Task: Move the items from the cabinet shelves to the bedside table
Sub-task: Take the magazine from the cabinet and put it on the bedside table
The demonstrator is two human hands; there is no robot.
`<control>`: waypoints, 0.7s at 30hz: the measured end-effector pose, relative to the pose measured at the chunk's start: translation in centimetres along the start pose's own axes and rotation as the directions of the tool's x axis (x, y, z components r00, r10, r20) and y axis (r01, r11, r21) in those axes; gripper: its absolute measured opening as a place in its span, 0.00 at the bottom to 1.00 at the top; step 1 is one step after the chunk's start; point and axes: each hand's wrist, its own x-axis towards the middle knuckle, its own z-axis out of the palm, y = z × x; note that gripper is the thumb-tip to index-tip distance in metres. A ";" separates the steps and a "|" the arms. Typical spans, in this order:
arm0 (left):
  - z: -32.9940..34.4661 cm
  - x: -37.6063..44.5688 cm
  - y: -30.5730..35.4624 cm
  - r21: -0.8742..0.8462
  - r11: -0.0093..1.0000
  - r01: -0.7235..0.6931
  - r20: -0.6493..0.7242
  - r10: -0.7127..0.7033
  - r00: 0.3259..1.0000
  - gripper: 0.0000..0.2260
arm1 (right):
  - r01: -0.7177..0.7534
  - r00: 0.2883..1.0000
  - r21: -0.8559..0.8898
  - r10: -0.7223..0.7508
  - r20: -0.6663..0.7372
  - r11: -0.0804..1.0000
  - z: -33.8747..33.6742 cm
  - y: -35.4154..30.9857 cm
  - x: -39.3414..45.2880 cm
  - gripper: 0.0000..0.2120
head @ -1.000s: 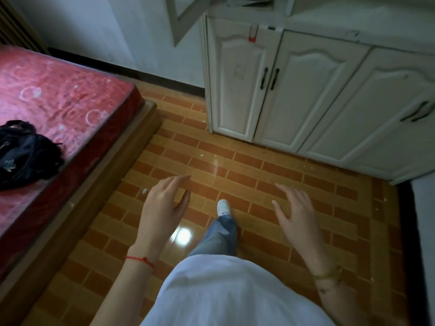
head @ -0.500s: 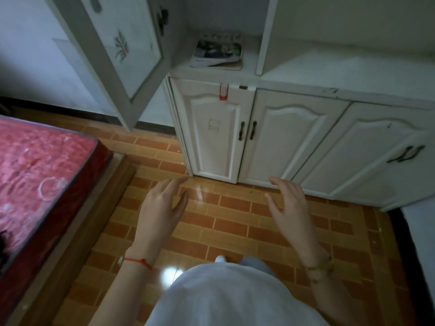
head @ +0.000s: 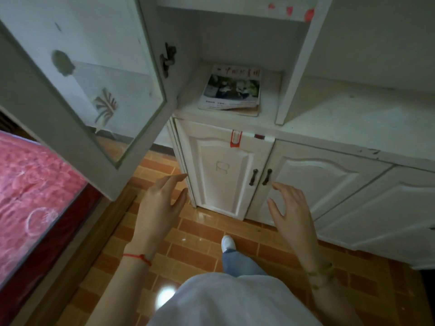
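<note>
At the far left lies the bed [head: 30,196], its red mattress cover glossy and patterned with pale rings, set on a brown wooden frame. Above it the glass-paned cabinet door [head: 77,90] swings wide into the room, its pane smudged and carrying a striped sticker; it hangs over the floor just left of the person. The floor [head: 200,234] is shiny orange-brown tile laid like brick. The left hand [head: 157,208], a red string at its wrist, hovers with fingers spread and loose, holding nothing, near the cabinet's lower corner. Higher up, in the open compartment behind the door, a small stack of magazines [head: 231,90] lies flat on the white shelf [head: 270,100], glossy cover up, edges slightly curled. A red clip [head: 236,138] hangs at the top of the panelled lower door [head: 223,170]. The right hand [head: 292,215] floats before the dark door handles [head: 260,177], fingers apart and gently bent, touching nothing.
</note>
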 end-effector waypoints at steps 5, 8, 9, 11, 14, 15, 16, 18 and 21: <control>2.0 9.8 -0.4 0.003 1.000 0.020 -0.054 -0.020 0.998 0.15 | 0.035 0.999 0.035 -0.035 -0.007 0.999 0.6 0.7 11.0 0.18; 2.9 16.0 -0.5 -0.044 0.998 0.038 -0.099 -0.042 0.994 0.14 | 0.097 0.995 0.057 -0.095 -0.037 0.994 1.1 0.7 17.5 0.18; 3.2 18.0 -0.6 -0.050 0.998 0.037 -0.116 -0.043 0.992 0.14 | 0.110 0.993 0.063 -0.108 -0.043 0.992 1.4 0.6 19.4 0.17; 3.8 21.8 -0.9 -0.038 0.999 0.034 -0.143 -0.039 0.989 0.13 | 0.126 0.991 0.065 -0.123 -0.054 0.990 2.2 0.5 22.8 0.17; 4.9 26.6 -1.6 -0.052 0.995 0.080 -0.126 -0.086 0.988 0.14 | 0.106 0.993 0.027 -0.104 -0.060 0.994 3.8 0.4 27.3 0.17; 5.4 28.0 -1.9 -0.056 0.993 0.099 -0.108 -0.105 0.989 0.15 | 0.081 0.995 0.016 -0.080 -0.062 0.997 4.2 0.4 28.5 0.17; 6.0 29.2 -2.4 -0.058 0.992 0.116 -0.083 -0.121 0.989 0.16 | 0.049 0.997 0.006 -0.049 -0.063 0.999 4.6 0.5 29.7 0.17; 7.1 31.5 -3.3 -0.061 0.988 0.145 -0.016 -0.146 0.989 0.18 | -0.032 0.998 -0.003 0.032 -0.054 0.999 5.4 0.7 31.5 0.18; 8.6 34.1 -4.4 -0.041 0.983 0.177 0.064 -0.174 0.983 0.18 | -0.144 0.990 -0.056 0.144 -0.001 0.988 6.5 1.2 33.3 0.20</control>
